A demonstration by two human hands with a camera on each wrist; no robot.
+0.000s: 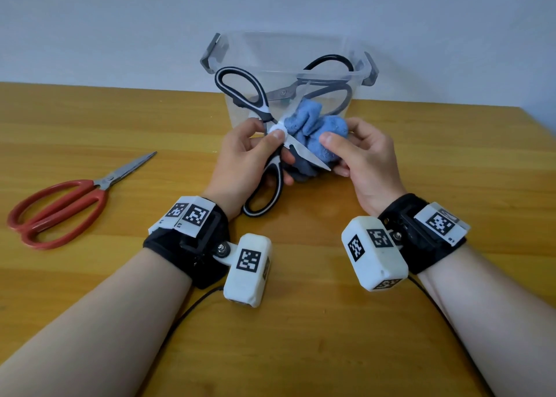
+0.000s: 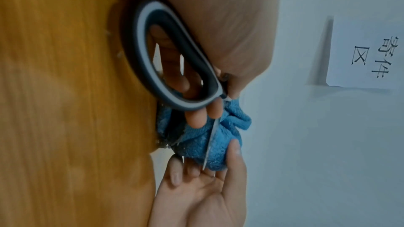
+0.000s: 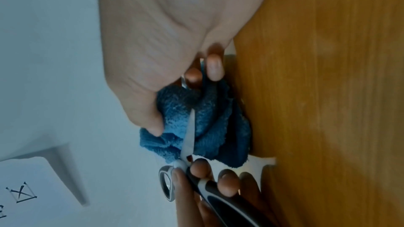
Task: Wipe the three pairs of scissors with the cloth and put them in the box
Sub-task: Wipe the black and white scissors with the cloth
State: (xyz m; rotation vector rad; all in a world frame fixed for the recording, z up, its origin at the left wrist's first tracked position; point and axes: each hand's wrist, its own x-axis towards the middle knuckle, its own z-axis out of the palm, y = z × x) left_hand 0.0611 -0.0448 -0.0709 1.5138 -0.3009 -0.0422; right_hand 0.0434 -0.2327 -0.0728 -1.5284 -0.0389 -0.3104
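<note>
Step in hand, by judgement: wiping second pair. Advice: keep black-and-white scissors (image 1: pixel 264 144) steady at pivot, draw blue cloth (image 1: pixel 316 132) from pivot toward tip, fingertips clear of edge.

Left hand (image 1: pixel 240 162) fingers curled round lower handle, thumb pressing pivot. Right hand (image 1: pixel 364 162) fingers bunched round cloth, clamping it against open blade.

Black-handled scissors (image 1: pixel 316 90) already inside clear box (image 1: pixel 358 75). Red scissors (image 1: pixel 69 198) lie on bench (image 1: pixel 301 336), well left, unwiped.
</note>
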